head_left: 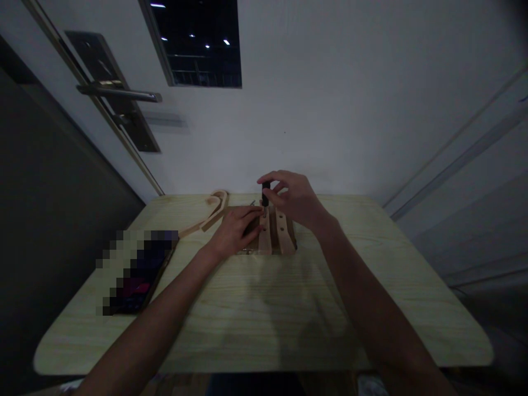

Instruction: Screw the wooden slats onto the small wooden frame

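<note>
2-handed screwdriving, seemingly: black-handled screwdriver [265,194] upright, pinched in right hand [295,193]; holed wooden strip [265,240], back-centre on table [346,308], touched by loosely spread left hand [235,226]. Next: press straight, turn evenly.

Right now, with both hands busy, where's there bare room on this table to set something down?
Bare: the table right of your right forearm, and the front stretch between it and the left forearm. Crowded: the middle back, with left hand, right hand, wooden strips and black handle, and the left, with dark-screened device and curled wooden piece.
</note>
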Motion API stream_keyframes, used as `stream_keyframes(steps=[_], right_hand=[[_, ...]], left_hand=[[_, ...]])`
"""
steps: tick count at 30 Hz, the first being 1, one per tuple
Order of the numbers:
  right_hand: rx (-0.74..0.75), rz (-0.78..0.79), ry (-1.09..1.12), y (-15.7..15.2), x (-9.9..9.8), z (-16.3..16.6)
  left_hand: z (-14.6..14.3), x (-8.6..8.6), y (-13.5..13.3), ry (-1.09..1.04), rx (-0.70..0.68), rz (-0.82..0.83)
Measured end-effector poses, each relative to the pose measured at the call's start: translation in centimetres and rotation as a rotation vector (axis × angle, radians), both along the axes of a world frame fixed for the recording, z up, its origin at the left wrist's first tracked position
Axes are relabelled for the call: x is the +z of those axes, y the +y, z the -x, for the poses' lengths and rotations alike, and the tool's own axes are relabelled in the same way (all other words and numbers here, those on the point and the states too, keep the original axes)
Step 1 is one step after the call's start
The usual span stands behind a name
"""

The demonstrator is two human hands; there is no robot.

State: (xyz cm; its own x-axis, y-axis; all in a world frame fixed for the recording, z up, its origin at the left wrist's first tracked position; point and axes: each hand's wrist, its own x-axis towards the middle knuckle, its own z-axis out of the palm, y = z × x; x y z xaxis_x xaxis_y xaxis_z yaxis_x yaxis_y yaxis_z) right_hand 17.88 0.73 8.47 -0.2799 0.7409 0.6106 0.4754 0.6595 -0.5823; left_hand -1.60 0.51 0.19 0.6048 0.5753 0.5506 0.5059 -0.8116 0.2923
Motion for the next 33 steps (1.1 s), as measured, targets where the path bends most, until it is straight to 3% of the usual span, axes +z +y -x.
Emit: stream_keyframes(steps=[13, 23, 30, 33], right_hand=[[-0.054, -0.014, -0.075, -0.25, 0.59, -0.04], [-0.083, 0.029, 0.0, -0.02, -0.31, 0.56], [0.123, 0.065, -0.018, -0.3, -0.19, 0.7], [0.136, 0.042, -0.023, -0.26, -0.29, 0.7]], left_hand=[[-0.07, 0.02, 0.04, 0.018, 0.003, -0.013], [-0.17, 0.23, -0.07, 0.025, 0.021, 0.003], [-0.08, 0.27, -0.08, 0.037, 0.024, 0.017], [-0.13, 0.39, -0.16, 0.035, 0.023, 0.017]])
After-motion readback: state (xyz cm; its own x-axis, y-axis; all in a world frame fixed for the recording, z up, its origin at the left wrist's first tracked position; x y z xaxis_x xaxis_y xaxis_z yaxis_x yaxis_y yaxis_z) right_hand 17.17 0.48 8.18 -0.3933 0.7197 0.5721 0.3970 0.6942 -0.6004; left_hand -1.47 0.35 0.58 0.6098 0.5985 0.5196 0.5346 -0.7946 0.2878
